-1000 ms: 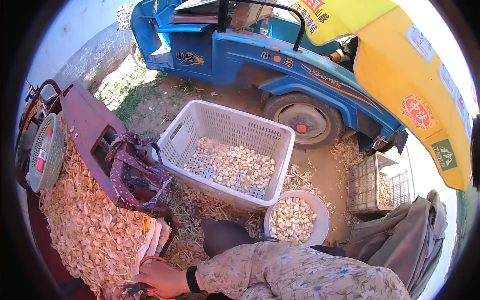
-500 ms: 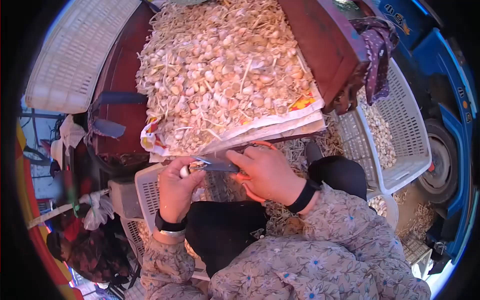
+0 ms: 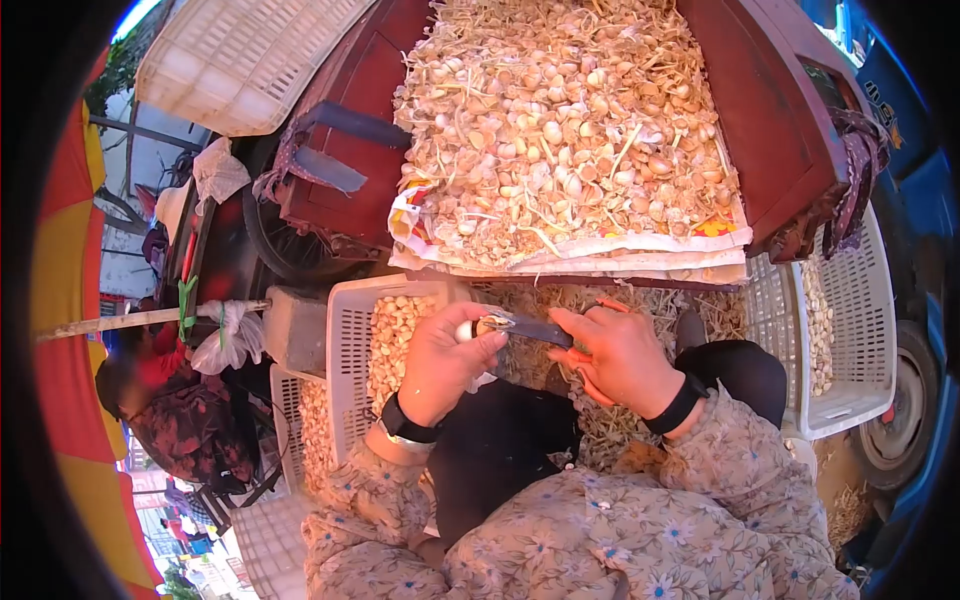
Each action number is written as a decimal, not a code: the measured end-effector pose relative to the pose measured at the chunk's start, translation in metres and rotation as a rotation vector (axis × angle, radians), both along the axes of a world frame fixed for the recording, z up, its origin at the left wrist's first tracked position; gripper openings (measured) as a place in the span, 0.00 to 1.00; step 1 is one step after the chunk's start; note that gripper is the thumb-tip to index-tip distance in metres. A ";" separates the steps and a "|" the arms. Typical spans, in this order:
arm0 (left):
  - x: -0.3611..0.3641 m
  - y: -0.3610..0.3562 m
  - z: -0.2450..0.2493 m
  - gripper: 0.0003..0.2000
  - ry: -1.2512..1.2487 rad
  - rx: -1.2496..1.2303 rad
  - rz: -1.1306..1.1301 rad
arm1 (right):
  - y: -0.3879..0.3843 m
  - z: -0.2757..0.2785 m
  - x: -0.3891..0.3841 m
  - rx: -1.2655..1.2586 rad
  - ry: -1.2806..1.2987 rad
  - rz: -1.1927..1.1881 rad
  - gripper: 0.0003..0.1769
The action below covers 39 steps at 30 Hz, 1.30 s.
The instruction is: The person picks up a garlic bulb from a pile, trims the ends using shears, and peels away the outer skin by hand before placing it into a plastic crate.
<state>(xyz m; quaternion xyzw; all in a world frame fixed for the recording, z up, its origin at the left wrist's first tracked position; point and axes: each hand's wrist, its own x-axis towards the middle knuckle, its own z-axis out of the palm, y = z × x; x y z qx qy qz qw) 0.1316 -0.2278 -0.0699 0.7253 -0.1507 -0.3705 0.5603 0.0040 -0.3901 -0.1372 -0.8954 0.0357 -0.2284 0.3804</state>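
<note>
My left hand (image 3: 440, 367) pinches a garlic bulb (image 3: 465, 331) between thumb and fingers, its pale round side showing at the fingertips. Orange-handled scissors (image 3: 541, 331) are gripped in my right hand (image 3: 625, 362). Their dark blades point left and reach the top of the bulb, close by my left thumb. Part of the handles is hidden behind my right fingers. Just beyond both hands lies a heap of garlic (image 3: 560, 150) with dry stalks, spread on a white printed sheet (image 3: 640, 250).
A white crate (image 3: 349, 365) of garlic stands beyond my left wrist, with another crate (image 3: 287, 420) beside it. More white crates (image 3: 860, 330) are at the right, near a blue vehicle (image 3: 925, 250). A person (image 3: 190, 430) sits at the left. Stalk scraps litter the ground.
The view has swung left, so the heap and my hands appear farther right and more of the left crates shows. Both hands keep their holds, with the scissors still at the bulb.
</note>
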 end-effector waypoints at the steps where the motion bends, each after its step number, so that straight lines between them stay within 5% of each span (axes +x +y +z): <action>1: -0.001 0.002 0.000 0.10 0.017 -0.012 0.011 | 0.001 0.001 0.000 0.023 0.024 0.022 0.19; 3: -0.005 0.005 -0.002 0.10 -0.003 -0.067 0.011 | 0.004 0.004 0.000 0.068 0.076 0.065 0.18; 6: -0.009 0.016 -0.006 0.11 0.074 -0.197 0.036 | 0.002 0.027 -0.004 0.752 0.445 0.114 0.17; 13: -0.018 0.039 -0.007 0.09 0.007 -0.184 0.170 | 0.014 -0.005 0.007 0.944 0.166 0.119 0.24; 17: -0.019 0.050 -0.019 0.08 0.009 -0.309 0.183 | 0.023 0.007 0.006 0.463 0.047 0.314 0.28; 20: -0.021 0.054 -0.016 0.09 0.044 -0.199 0.206 | 0.031 -0.001 0.010 0.434 -0.028 0.322 0.26; 22: -0.013 0.066 -0.011 0.09 -0.025 -0.244 0.312 | 0.028 0.002 0.006 0.630 0.135 0.296 0.24; 24: 0.009 0.102 -0.024 0.09 -0.215 -0.063 0.401 | 0.026 -0.003 0.005 0.836 0.199 0.240 0.23; 26: 0.033 0.153 -0.043 0.11 -0.582 0.504 0.344 | 0.025 -0.016 0.007 1.061 0.177 0.182 0.21; 27: 0.055 0.209 -0.083 0.12 -0.837 0.726 0.235 | 0.022 -0.009 0.007 1.123 0.141 0.139 0.21; 29: 0.059 0.239 -0.070 0.14 -0.626 1.316 -0.119 | 0.015 -0.008 0.005 1.136 0.113 0.073 0.21; 30: 0.056 0.245 -0.068 0.18 -0.858 1.384 -0.381 | 0.011 -0.009 0.004 1.143 0.100 0.039 0.21; 32: 0.068 0.234 -0.084 0.18 -1.292 1.074 -0.196 | 0.006 -0.007 0.003 1.190 0.062 -0.006 0.19; 35: 0.069 0.080 -0.039 0.12 -0.999 0.335 -0.034 | -0.005 -0.009 0.005 1.182 0.007 -0.048 0.19; 39: 0.101 -0.087 -0.038 0.10 -1.130 0.091 -0.194 | -0.022 0.011 0.003 1.275 0.060 -0.141 0.19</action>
